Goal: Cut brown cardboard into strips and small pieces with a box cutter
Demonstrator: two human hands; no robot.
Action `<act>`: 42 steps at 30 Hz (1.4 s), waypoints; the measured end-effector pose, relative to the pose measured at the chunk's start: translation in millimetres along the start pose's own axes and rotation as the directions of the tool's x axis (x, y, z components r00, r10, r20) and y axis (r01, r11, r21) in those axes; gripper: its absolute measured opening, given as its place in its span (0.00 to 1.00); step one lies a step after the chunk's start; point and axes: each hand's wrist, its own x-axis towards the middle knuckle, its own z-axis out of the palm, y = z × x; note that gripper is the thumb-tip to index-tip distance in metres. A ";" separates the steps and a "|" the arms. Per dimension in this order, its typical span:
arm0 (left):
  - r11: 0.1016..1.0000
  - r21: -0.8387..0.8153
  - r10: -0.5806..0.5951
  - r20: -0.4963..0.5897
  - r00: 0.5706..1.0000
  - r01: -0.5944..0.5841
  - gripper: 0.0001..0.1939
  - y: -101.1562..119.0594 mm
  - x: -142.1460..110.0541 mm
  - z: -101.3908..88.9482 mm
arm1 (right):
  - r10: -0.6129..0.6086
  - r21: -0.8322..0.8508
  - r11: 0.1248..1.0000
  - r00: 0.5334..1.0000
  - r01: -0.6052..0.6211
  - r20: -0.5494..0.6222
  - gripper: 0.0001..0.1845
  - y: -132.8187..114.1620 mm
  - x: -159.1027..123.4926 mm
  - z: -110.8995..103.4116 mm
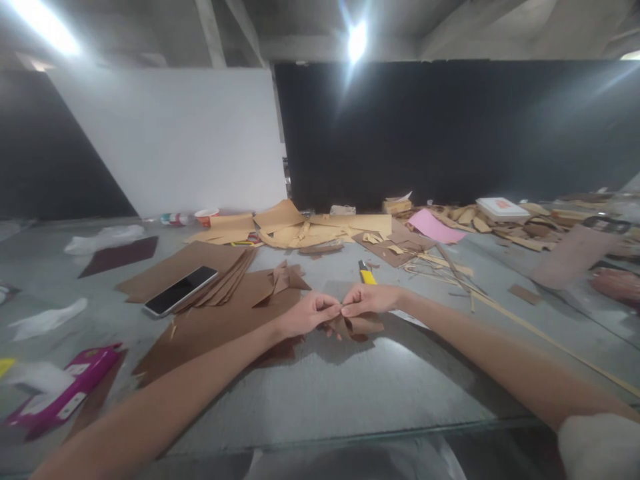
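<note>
Between my two hands, low over the table, is a folded brown paper piece with curled flaps. My left hand pinches it from the left side. From the right, my right hand pinches it too, the fingertips of both hands nearly touching. A similar folded brown paper shape rests on brown sheets left of my hands. Just behind my right hand lies a yellow utility knife. Part of the held piece is hidden by my fingers.
A smartphone lies on stacked brown sheets. A magenta packet is at the near left. Yellowish paper scraps, a pink sheet and a white box line the back. Thin strips cross the right side.
</note>
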 end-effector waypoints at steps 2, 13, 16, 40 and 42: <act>1.000 -0.009 0.004 0.007 1.000 -0.004 0.30 0.4 -0.1 -0.1 | 0.000 0.010 1.000 1.000 0.000 0.014 0.31 0.3 0.2 0.1; 1.000 -0.019 0.007 0.004 1.000 -0.007 0.29 -1.7 -0.2 -1.2 | -0.004 0.067 0.998 1.000 0.005 -0.014 0.31 3.8 1.4 3.7; 1.000 -0.014 -0.004 0.015 1.000 0.004 0.29 -2.5 -0.7 -1.8 | -0.004 0.100 0.995 1.000 0.005 -0.007 0.30 5.8 2.0 4.4; 0.993 -0.115 -0.010 0.002 1.000 0.010 0.28 -12.4 0.7 -2.2 | -0.021 0.283 0.958 0.999 0.033 -0.046 0.27 15.1 4.7 10.5; 0.991 -0.133 -0.004 0.008 1.000 0.005 0.28 -13.3 0.9 -2.2 | -0.024 0.288 0.957 0.998 0.037 -0.050 0.27 15.3 4.9 11.2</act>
